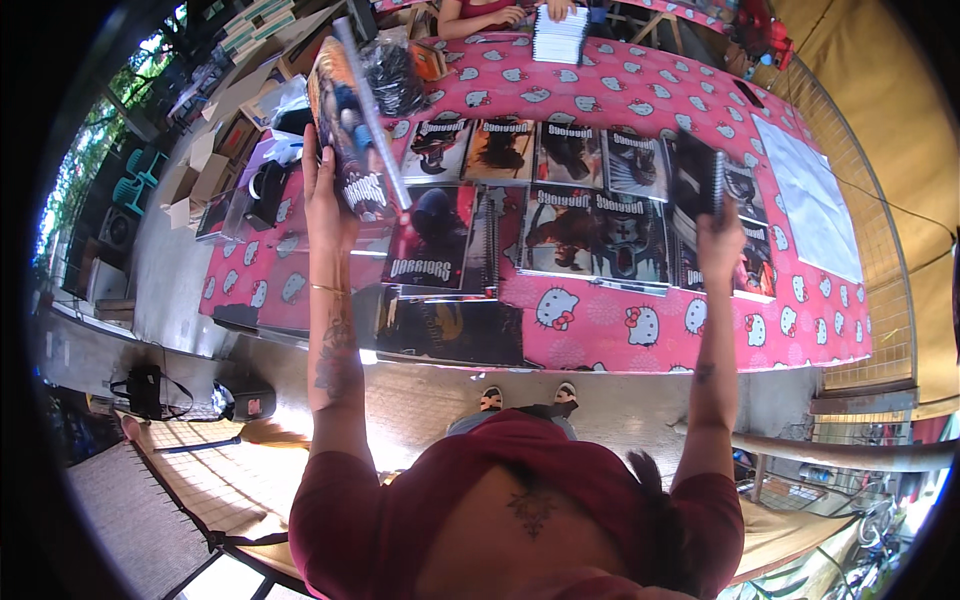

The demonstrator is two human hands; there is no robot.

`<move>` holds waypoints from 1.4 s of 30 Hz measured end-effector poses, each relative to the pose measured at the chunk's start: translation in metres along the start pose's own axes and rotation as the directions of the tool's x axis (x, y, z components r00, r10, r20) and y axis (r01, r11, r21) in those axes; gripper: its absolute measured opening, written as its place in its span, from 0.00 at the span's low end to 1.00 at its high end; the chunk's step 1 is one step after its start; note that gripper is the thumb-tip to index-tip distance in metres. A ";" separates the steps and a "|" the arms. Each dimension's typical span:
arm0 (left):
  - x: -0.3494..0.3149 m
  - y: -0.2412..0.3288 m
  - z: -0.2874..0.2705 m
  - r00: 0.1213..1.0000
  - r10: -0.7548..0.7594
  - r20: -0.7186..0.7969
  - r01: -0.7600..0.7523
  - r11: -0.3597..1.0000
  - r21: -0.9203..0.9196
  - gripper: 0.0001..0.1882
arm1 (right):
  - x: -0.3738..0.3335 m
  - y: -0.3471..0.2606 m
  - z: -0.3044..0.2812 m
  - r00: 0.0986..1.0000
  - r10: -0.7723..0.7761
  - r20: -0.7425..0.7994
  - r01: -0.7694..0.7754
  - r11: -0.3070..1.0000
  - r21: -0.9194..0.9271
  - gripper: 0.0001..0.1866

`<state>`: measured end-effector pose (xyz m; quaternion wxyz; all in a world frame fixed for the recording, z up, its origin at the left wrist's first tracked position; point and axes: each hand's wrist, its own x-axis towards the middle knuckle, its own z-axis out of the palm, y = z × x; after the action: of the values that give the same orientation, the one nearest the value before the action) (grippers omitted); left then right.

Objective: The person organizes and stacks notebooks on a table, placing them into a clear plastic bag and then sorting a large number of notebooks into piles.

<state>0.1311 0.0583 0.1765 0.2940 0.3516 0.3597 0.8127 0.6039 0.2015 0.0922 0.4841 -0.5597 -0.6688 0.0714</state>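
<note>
My left hand (325, 185) holds up a notebook with a colourful illustrated cover (350, 125), tilted at the left of the table. A long shiny, translucent strip (372, 115) runs along its right side; I cannot tell if it is binding or plastic. On the right, my right hand (720, 240) is closed on a dark spiral notebook (695, 180), blurred by motion, above other notebooks. Between my hands lie several illustrated notebooks in rows, among them one with a dark hooded figure (432, 235) and one with a grey cover (628, 235). A black-covered item (450, 332) lies at the near edge.
A pink patterned cloth (600, 318) covers the table. White sheets (808, 200) lie at its right. Across the table, another person's hands (512, 15) are by a white spiral pad (560, 38). Cardboard boxes (205, 165) and a black plastic bag (393, 78) are at the left.
</note>
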 end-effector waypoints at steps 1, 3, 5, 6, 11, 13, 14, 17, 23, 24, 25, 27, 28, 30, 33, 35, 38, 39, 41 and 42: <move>0.006 0.003 -0.011 0.999 -0.025 -0.020 0.025 1.000 -0.009 0.25 | -0.011 -0.033 0.021 0.985 -0.153 -0.083 0.161 0.982 0.099 0.23; 0.017 -0.013 -0.066 0.985 -0.093 0.145 0.106 0.991 -0.086 0.21 | -0.040 -0.104 0.071 0.952 -0.295 0.080 0.280 0.946 0.162 0.27; 0.003 -0.031 -0.046 0.995 -0.095 -0.015 0.096 0.983 0.159 0.20 | -0.075 -0.137 0.122 0.856 -0.482 0.188 0.382 0.834 0.398 0.32; -0.007 -0.044 -0.043 0.996 -0.078 -0.049 0.090 0.937 0.339 0.20 | -0.088 -0.140 0.152 0.743 -0.638 0.201 0.549 0.753 0.363 0.31; -0.071 -0.093 -0.074 0.937 0.141 0.320 -0.258 -0.341 0.904 0.23 | -0.116 -0.103 0.191 0.868 -0.409 0.281 0.326 0.897 0.300 0.25; -0.066 -0.096 -0.039 0.873 0.242 0.424 -0.399 -0.149 0.905 0.24 | -0.094 -0.048 0.176 0.973 -0.063 0.222 0.076 0.996 -0.048 0.17; -0.074 -0.098 -0.014 0.844 0.289 0.452 -0.455 -0.061 0.889 0.24 | -0.087 -0.032 0.168 0.961 0.101 0.256 -0.018 0.952 -0.307 0.23; -0.129 -0.144 0.059 0.642 0.094 0.761 -0.761 0.193 0.619 0.25 | -0.084 0.001 0.146 0.875 0.282 0.393 0.004 0.807 -0.590 0.38; -0.174 -0.247 0.051 0.566 -0.294 0.770 -0.809 -0.021 0.587 0.32 | -0.070 0.014 0.099 0.860 0.237 0.451 0.005 0.881 -0.472 0.42; -0.179 -0.233 0.061 0.514 -0.426 0.745 -0.815 0.030 0.579 0.33 | -0.079 0.051 0.092 0.900 0.219 0.378 0.041 0.819 -0.572 0.43; -0.179 -0.215 0.066 0.495 -0.372 0.785 -0.810 0.129 0.572 0.34 | -0.082 0.067 0.087 0.882 0.268 0.388 -0.002 0.825 -0.566 0.42; -0.163 -0.168 0.085 0.474 -0.224 0.852 -0.793 0.312 0.523 0.35 | -0.069 0.086 0.075 0.855 0.340 0.392 -0.077 0.831 -0.552 0.40; -0.156 -0.146 0.095 0.490 -0.329 0.807 -0.798 0.202 0.568 0.32 | -0.061 0.098 0.066 0.816 0.348 0.461 -0.093 0.866 -0.491 0.33; -0.131 -0.106 0.098 0.666 -0.050 0.744 -0.585 0.584 0.562 0.28 | -0.036 0.092 0.044 0.712 0.337 0.616 -0.378 0.923 -0.068 0.27; -0.067 -0.014 0.078 0.797 -0.386 0.465 -0.014 0.757 0.653 0.21 | -0.005 0.044 0.027 0.800 0.161 0.579 -0.531 0.640 0.555 0.25; -0.044 0.024 0.028 0.680 -0.291 0.673 0.210 0.957 0.201 0.41 | -0.002 -0.068 0.020 0.906 0.140 0.399 -0.406 0.551 0.729 0.34; -0.014 0.072 0.018 0.907 -0.070 0.416 -0.145 0.874 0.463 0.21 | -0.011 -0.139 0.038 0.937 0.020 0.349 -0.312 0.501 0.807 0.43; 0.001 0.077 0.020 0.913 0.058 0.405 -0.243 0.873 0.422 0.16 | -0.018 -0.139 0.065 0.959 -0.084 0.272 -0.173 0.587 0.791 0.41; 0.032 0.076 0.019 0.866 -0.101 0.489 -0.192 0.837 0.513 0.14 | -0.044 -0.150 0.116 0.899 -0.120 0.420 -0.263 0.618 0.741 0.38; 0.040 0.065 0.019 0.831 -0.215 0.513 -0.199 0.746 0.635 0.14 | -0.056 -0.172 0.129 0.811 -0.014 0.584 -0.258 0.889 0.379 0.41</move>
<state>0.1082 0.0580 0.2517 0.2441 0.6514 0.5252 0.4901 0.3878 0.1509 0.1028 0.3689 -0.4305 -0.7102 0.4174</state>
